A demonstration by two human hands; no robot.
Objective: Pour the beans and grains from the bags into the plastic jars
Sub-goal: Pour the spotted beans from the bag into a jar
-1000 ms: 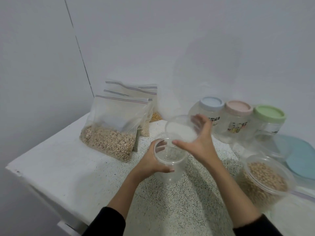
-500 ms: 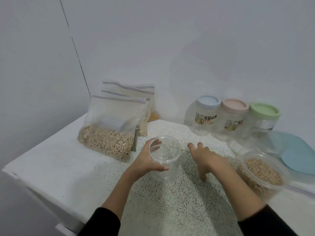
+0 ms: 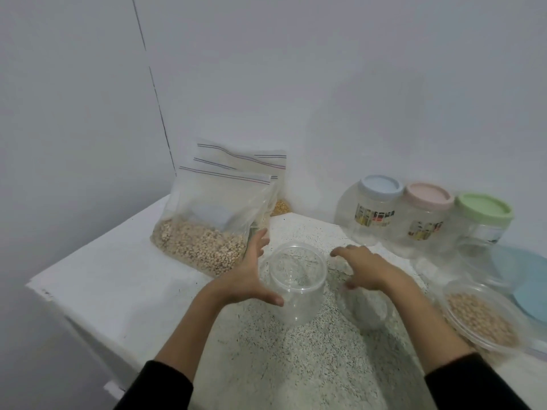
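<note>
Jar (image 3: 297,279), clear and lidless, stands upright on the speckled table (image 3: 296,365), long axis vertical, mouth facing up toward me. My left hand (image 3: 248,276) cups its left side with a wide grip, thumb at the near wall, fingers spread and not closed round it. My right hand (image 3: 365,267) hovers just right of it, grip loose, holding nothing. Bag of beans (image 3: 207,226) stands behind-left. Another jar of beans (image 3: 482,315) sits far right.
</note>
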